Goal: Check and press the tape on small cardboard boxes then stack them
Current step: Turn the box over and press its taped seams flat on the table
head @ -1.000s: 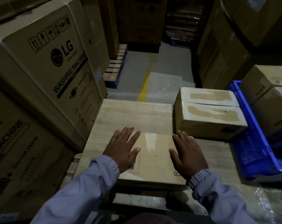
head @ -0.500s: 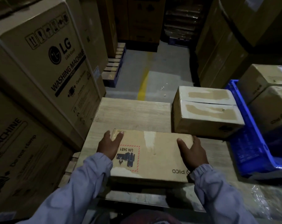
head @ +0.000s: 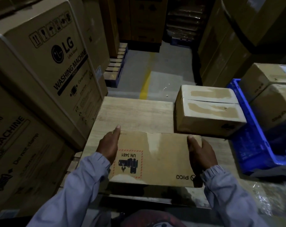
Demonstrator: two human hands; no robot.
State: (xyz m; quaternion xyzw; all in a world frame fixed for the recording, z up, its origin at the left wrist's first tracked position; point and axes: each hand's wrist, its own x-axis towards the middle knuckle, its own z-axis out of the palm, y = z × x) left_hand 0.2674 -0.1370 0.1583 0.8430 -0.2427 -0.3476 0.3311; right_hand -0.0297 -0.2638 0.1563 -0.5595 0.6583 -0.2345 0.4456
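A small cardboard box (head: pixel 162 158) printed "UN 3481" and "PICO" lies on the wooden table (head: pixel 135 112) right in front of me, a strip of clear tape running across its top. My left hand (head: pixel 108 146) grips its left side, thumb along the top edge. My right hand (head: pixel 200 153) grips its right side with the thumb on top. A second small box (head: pixel 209 112) with torn label patches and an untaped-looking seam sits on the table's far right.
Tall LG washing-machine cartons (head: pixel 45 76) wall the left side. A blue plastic crate (head: pixel 253 141) with two more small boxes (head: pixel 273 95) stands at the right. Beyond the table lies grey floor with a yellow line (head: pixel 145 84) and stacked pallets.
My hands went from lying flat on the box top to gripping its two sides. The box has shifted slightly away from me.
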